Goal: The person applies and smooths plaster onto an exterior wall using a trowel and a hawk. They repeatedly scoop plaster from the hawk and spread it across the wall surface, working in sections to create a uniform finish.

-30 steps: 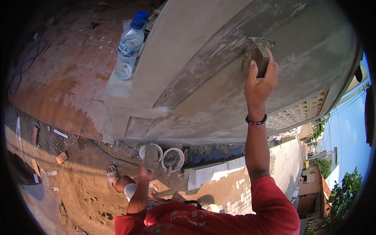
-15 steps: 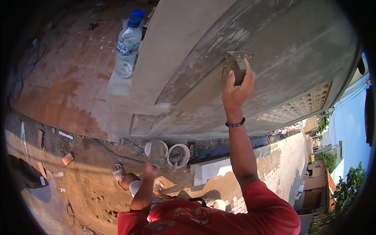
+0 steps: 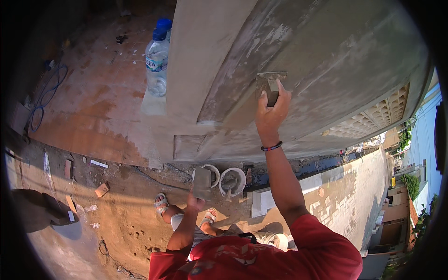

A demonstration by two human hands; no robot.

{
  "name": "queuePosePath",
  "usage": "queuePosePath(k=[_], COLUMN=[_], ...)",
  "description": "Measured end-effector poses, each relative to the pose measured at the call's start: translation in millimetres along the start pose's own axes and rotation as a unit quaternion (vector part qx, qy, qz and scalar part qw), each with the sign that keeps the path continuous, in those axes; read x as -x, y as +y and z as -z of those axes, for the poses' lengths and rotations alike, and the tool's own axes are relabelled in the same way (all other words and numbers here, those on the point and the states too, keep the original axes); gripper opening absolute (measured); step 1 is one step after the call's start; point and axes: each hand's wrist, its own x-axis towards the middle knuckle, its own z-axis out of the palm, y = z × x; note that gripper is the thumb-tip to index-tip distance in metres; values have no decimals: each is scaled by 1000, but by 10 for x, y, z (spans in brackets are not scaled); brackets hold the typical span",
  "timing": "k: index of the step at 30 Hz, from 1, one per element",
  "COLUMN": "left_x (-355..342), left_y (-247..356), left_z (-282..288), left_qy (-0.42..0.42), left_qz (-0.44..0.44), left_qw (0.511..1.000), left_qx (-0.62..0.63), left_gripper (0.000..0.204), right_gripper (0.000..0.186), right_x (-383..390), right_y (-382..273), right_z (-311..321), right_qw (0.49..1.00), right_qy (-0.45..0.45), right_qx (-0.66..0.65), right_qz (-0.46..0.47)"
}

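Note:
My right hand [image 3: 272, 111] reaches up and grips the block handle of a plastering float [image 3: 271, 85], whose plate lies against the damp grey wall [image 3: 345, 60]. Thumb and fingers wrap the handle from both sides. Lower down, my left hand [image 3: 195, 201] grasps a flat grey rectangular board [image 3: 202, 184], held out over the ground. That board partly covers a white bucket [image 3: 215, 175]. Beside it stands a second white bucket [image 3: 232, 183] with grey mortar and a tool inside. Smoothed plaster surrounds the float, with whitish streaks on the wall to its upper left.
Clear plastic bottles with blue caps [image 3: 157, 63] stand on a ledge at the wall's left edge. A reddish tiled floor [image 3: 88, 116] with a blue hose [image 3: 49, 93] lies beyond. A white slab [image 3: 261, 203] and a brick piece [image 3: 102, 189] rest on the ground. Vent blocks [image 3: 373, 114] sit in the wall.
My right hand has drawn the float leftward and slightly down along the wall. The whole view has shifted a little; my left hand still holds the board near the buckets.

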Motion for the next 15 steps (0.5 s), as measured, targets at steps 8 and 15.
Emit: queuePosePath(k=[8, 15], left_x=[257, 278], left_y=[201, 287], left_z=[-143, -121], left_qy=[-30, -30], left_qz=[24, 29], left_qw=[999, 998], left_qx=[9, -39], left_gripper=[33, 32], right_gripper=[45, 45], right_x=[182, 193], right_y=[194, 155], right_z=[347, -118], right_qw=[970, 990], right_qy=[82, 94], right_qx=[-151, -50], right_qz=[-172, -88])
